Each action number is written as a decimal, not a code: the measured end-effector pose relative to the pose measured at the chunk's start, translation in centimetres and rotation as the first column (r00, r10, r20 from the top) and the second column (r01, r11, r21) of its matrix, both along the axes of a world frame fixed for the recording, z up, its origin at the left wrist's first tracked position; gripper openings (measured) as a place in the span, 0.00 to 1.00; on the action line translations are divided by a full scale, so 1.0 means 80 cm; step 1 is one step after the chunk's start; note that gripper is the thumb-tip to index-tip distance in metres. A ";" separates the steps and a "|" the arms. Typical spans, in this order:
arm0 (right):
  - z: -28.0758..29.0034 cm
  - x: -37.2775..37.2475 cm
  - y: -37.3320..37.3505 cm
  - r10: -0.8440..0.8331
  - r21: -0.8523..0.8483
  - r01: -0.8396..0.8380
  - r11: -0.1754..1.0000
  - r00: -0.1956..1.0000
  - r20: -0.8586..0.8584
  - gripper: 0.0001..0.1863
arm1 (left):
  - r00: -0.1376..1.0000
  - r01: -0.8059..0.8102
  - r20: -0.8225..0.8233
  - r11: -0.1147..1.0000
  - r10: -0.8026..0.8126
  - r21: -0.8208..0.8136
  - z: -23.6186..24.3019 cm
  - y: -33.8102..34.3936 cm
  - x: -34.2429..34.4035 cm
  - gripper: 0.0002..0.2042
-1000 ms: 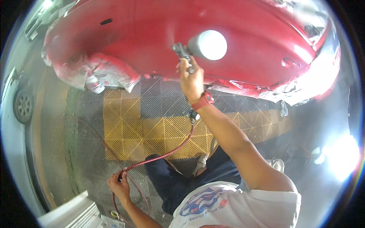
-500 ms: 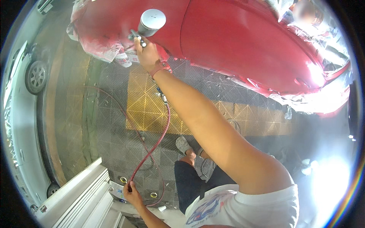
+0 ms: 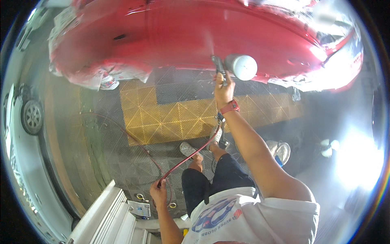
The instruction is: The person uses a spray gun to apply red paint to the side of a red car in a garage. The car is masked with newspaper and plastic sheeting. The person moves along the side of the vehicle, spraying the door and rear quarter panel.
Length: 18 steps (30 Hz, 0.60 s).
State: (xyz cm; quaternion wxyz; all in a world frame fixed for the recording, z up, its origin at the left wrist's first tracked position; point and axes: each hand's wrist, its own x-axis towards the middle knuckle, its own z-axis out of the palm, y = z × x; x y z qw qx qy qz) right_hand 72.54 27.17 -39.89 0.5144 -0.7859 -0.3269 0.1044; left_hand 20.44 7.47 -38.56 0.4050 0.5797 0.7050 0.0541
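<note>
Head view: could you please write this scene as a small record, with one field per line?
Right hand: grip closed on gun
Cup: pale, on gun's right side
Left hand: grip closed on hose, which runs up toward right wrist
Car: red, beyond gun; contact cannot be told
Watch: red, on right wrist
Floor: yellow and dark tiles
Second car: pale, far left

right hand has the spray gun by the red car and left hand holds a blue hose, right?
Almost: the head view shows the hose is red, not blue. The left hand holds it, and the right hand has the spray gun by the red car.
</note>
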 end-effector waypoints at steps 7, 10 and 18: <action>0.042 0.188 -0.162 -0.168 0.065 0.160 0.985 0.975 0.145 0.21 | 0.916 0.399 -0.009 0.908 -0.401 0.132 -0.003 0.015 0.145 0.15; 0.057 0.263 -0.225 -0.262 0.024 0.262 0.965 0.965 -0.001 0.19 | 0.860 0.506 0.025 0.858 -0.509 0.084 0.002 0.014 0.211 0.14; 0.074 0.458 -0.358 -0.437 0.040 0.438 0.898 0.899 -0.023 0.25 | 0.639 0.709 0.127 0.645 -0.759 0.286 0.025 -0.011 0.365 0.13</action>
